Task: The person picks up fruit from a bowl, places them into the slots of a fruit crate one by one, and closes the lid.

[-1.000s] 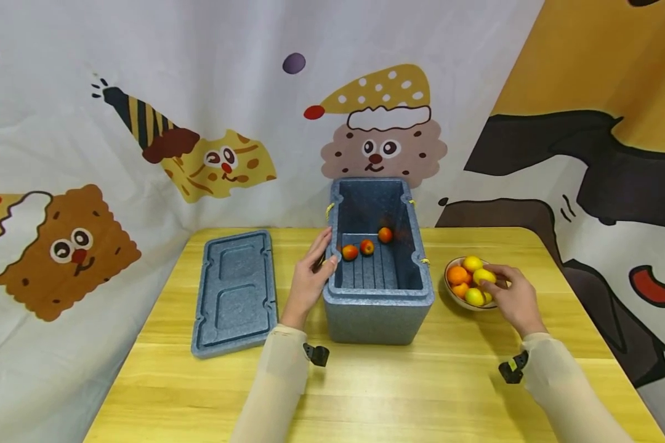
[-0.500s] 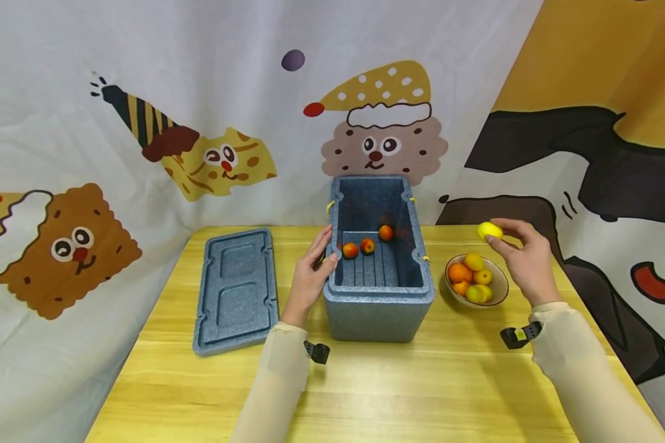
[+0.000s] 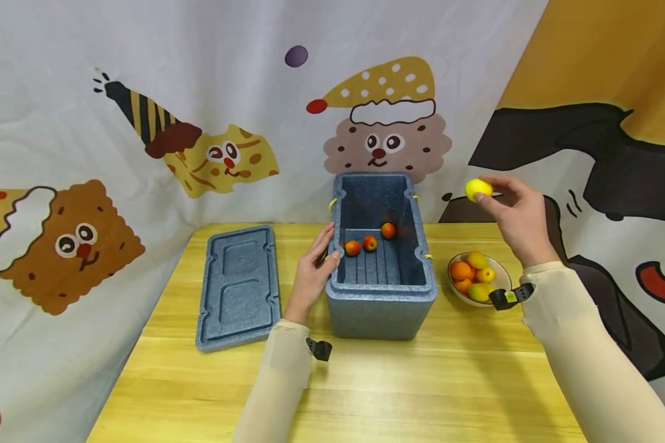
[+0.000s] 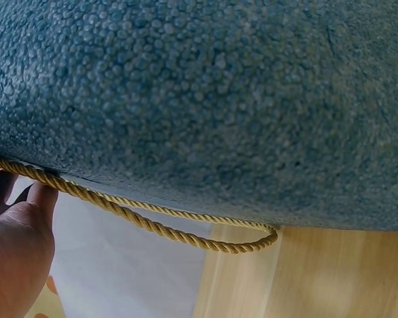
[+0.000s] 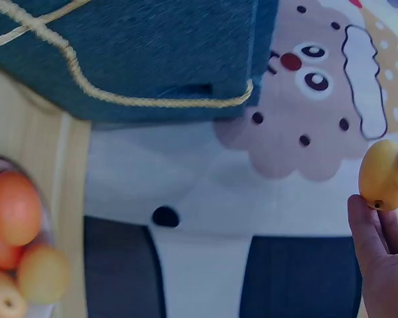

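Note:
My right hand (image 3: 523,218) pinches a yellow lemon (image 3: 479,190) between thumb and fingers, raised above and behind the fruit bowl (image 3: 504,275). In the right wrist view the lemon (image 5: 383,175) shows a small dark spot at one end. My left hand (image 3: 309,277) rests against the left side of a blue-grey foam box (image 3: 381,314), its thumb on the rim. The left wrist view shows the fingers (image 4: 43,197) beside the box's twisted rope handle (image 4: 152,224); part of that hand is out of frame. Several red-orange fruits (image 3: 370,243) lie on the box floor.
The bowl right of the box holds oranges (image 3: 462,271) and yellow fruits (image 3: 481,291). A foam lid (image 3: 239,286) lies flat on the wooden table (image 3: 366,387) at the left. A printed cloth (image 3: 227,61) hangs right behind the box.
My right hand has picked a lemon out of the bowl and lifted it up and away from the table. My left hand stays at the box's side.

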